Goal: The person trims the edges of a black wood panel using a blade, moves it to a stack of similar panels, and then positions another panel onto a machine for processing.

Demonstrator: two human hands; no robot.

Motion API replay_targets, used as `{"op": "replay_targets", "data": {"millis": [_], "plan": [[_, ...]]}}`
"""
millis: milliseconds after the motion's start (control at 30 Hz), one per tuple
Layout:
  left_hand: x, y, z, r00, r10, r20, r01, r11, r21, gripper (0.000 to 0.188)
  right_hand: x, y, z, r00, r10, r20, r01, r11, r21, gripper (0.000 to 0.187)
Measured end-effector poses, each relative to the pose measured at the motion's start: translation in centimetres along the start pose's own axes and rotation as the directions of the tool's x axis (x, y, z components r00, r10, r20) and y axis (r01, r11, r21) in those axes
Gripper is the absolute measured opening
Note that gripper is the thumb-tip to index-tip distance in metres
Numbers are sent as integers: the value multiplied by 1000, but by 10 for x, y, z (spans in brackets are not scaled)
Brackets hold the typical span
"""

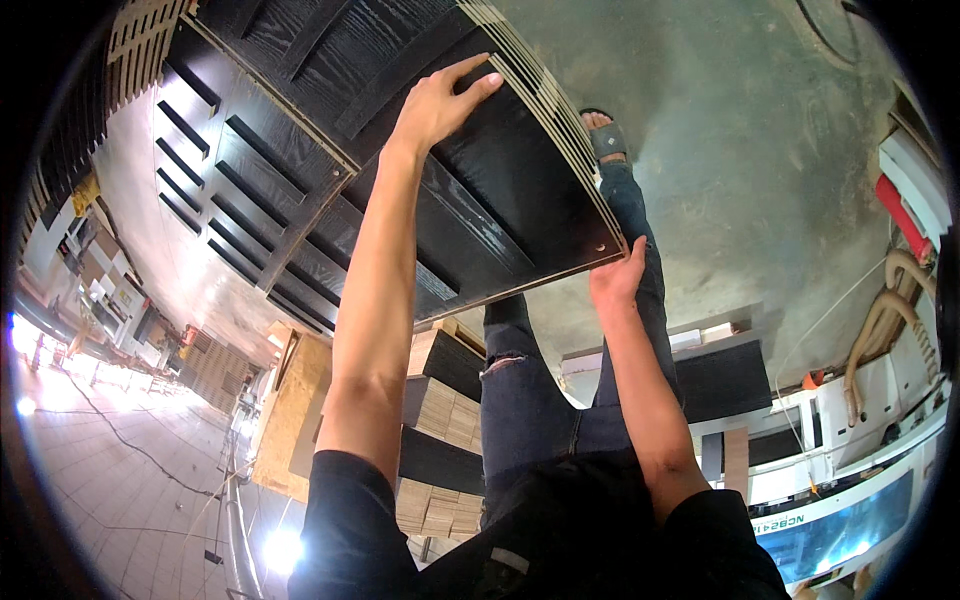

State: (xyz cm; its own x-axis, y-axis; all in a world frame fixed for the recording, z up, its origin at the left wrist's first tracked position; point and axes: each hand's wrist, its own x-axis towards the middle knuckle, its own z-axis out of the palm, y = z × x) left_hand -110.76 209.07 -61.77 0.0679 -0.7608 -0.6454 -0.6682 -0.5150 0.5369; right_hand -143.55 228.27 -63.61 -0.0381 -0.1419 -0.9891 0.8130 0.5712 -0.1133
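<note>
A stack of black wood-grain panels (520,150) with pale, fanned edges lies in front of me, slightly tilted in view. My left hand (440,108) rests on the top panel, its thumb and forefinger apart and reaching to the pale right edge; its other fingers are mostly hidden. At the near right corner, my right hand (618,278) grips the black panel, thumb up along the edge and fingers tucked out of sight beneath. Dark strips (470,215) lie across the top panel. A small round hole shows near its corner.
More black panels with loose dark strips (245,205) spread to the left. Stacked black and pale boards (440,410) stand beside my legs. A white machine with a blue panel (850,525) and beige hoses (885,310) are at right. Concrete floor (740,190) lies beyond the stack.
</note>
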Motion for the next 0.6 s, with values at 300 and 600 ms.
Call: {"op": "replay_targets", "data": {"millis": [300, 600], "plan": [[2, -7, 3, 999, 36, -41, -33, 997, 68, 74, 5, 2, -3, 999, -18, 42, 18, 1000, -10, 66], [2, 0, 5, 1000, 20, -1, -20, 1000, 3, 73, 0, 0, -2, 1000, -1, -6, 1, 1000, -26, 73]]}}
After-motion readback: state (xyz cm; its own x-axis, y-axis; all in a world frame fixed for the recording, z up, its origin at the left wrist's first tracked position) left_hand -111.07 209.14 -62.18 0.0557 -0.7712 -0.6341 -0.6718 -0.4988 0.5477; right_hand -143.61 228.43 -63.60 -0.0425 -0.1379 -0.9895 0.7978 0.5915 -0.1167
